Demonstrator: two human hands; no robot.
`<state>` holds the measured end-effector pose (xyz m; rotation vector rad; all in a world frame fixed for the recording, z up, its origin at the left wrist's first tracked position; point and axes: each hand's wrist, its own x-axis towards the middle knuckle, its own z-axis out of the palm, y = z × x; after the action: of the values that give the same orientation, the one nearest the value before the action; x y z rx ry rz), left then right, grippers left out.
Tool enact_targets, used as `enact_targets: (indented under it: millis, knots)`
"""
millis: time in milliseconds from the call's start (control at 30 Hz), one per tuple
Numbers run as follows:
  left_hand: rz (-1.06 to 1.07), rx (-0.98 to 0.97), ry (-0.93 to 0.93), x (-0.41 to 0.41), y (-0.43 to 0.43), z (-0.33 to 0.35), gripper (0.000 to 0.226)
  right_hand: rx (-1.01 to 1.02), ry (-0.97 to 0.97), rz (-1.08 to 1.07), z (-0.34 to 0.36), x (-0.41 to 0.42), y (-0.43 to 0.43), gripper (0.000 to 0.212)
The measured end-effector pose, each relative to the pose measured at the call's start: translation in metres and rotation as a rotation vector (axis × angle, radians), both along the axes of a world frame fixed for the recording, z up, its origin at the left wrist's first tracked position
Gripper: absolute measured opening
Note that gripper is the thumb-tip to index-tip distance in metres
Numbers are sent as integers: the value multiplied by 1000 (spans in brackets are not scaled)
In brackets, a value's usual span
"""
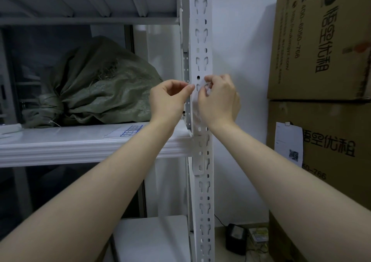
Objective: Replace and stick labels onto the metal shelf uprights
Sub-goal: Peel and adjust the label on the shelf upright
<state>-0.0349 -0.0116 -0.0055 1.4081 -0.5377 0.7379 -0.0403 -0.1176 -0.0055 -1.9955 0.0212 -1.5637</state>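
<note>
The left hand [168,101] and right hand [218,99], fingers curled, each pinch a thin, pale label strip [194,103] that lies between them, against the white perforated metal shelf upright [201,41].

Right of the upright [201,41] you have a bare strip of wall [241,51] to pass through before the stacked cardboard boxes [321,51] close it off. Left, the green sack [96,89] fills the back of the shelf [80,141], leaving only its front edge free.
</note>
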Motion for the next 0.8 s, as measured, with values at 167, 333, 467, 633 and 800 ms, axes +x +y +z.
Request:
enact_targets:
  millis: [167, 333, 467, 633, 800]
  knots:
    - [2, -2, -6, -2, 4, 2, 4, -33, -71, 12, -5, 2, 2, 29]
    - [14, 18, -7, -1, 9, 6, 5, -148, -101, -26, -5, 7, 4, 23]
    - [17, -3, -24, 0, 13, 14, 3, -57, -206, 29, 12, 6, 7, 34]
    - [7, -41, -80, 5, 9, 56, 5, -15, -172, 63, 61, 9, 6, 52]
    - [-107, -58, -18, 28, -4, 109, 14, 219, 6, 194, 111, 21, 6, 81]
